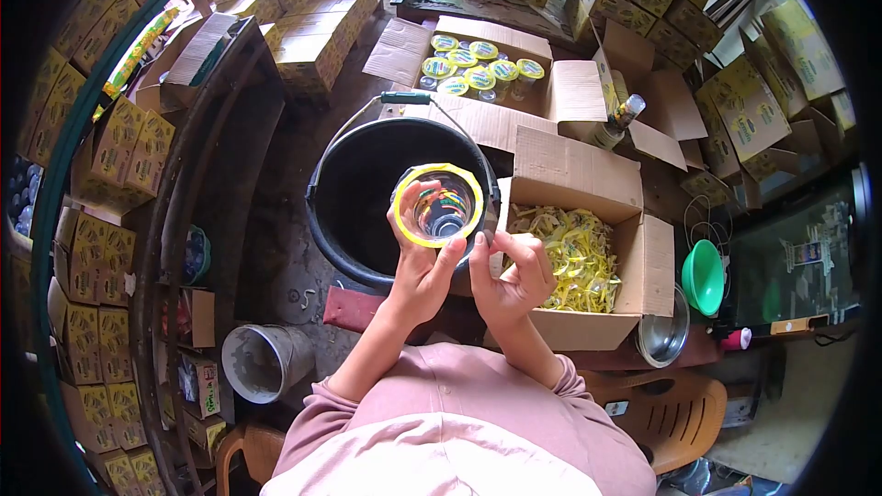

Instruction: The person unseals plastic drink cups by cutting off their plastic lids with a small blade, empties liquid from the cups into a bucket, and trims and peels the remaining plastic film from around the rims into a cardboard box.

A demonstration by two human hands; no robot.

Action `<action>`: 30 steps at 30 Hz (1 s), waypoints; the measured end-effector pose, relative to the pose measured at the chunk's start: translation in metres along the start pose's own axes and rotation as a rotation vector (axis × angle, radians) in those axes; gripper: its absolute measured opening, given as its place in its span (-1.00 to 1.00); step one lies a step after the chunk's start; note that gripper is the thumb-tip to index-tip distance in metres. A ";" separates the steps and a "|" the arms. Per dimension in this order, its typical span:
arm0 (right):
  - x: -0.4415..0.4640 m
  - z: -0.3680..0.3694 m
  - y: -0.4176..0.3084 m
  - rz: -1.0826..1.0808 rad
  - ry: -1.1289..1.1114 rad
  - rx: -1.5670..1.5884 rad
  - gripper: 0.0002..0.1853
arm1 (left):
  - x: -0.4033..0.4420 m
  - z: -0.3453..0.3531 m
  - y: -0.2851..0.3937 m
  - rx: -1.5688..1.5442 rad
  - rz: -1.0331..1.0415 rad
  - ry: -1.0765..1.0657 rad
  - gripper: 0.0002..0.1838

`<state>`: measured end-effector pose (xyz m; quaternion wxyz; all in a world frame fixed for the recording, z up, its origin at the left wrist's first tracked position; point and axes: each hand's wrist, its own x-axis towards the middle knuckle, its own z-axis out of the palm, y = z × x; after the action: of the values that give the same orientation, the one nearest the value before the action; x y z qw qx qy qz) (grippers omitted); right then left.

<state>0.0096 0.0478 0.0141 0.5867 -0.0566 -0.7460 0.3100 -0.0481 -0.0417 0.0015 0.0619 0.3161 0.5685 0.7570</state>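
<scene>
My left hand (418, 280) is wrapped round a clear plastic cup (448, 220) with a yellow band at its rim. The cup's open mouth faces me, and coloured print shows through its wall. Close to the rim, on the right, my right hand (513, 283) has thumb and forefinger pinched together; whatever lies between them is too small to make out. Both hands are over the near edge of a black bucket (354, 188) with a raised wire handle. Just right of my right hand, yellow plastic strips (579, 257) fill an open carton (579, 170).
Beyond the bucket, another carton (487, 119) holds several yellow-lidded cups (478, 78). A bottle (611, 129) leans by an open box. At right are a green bowl (703, 277) and metal basin (663, 331); a grey bucket (266, 363) stands left. Stacked cartons (312, 28) line the sides.
</scene>
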 end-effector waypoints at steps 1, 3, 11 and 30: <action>0.000 0.000 0.000 -0.005 -0.001 -0.004 -0.79 | -0.001 0.001 0.000 0.037 0.003 0.013 -0.30; -0.001 0.001 0.000 -0.014 -0.005 -0.011 -0.79 | -0.002 0.003 0.001 0.113 0.008 0.042 -0.29; -0.001 0.005 0.001 -0.034 0.000 -0.048 -0.78 | -0.004 0.008 0.003 0.175 0.009 0.047 -0.29; 0.013 0.014 0.008 0.011 -0.014 0.005 -0.77 | -0.001 0.008 0.006 0.180 0.012 0.057 -0.48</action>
<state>-0.0097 0.0546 0.0192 0.5801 -0.0572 -0.7489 0.3152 -0.0408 -0.0377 0.0077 0.0126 0.3021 0.6339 0.7119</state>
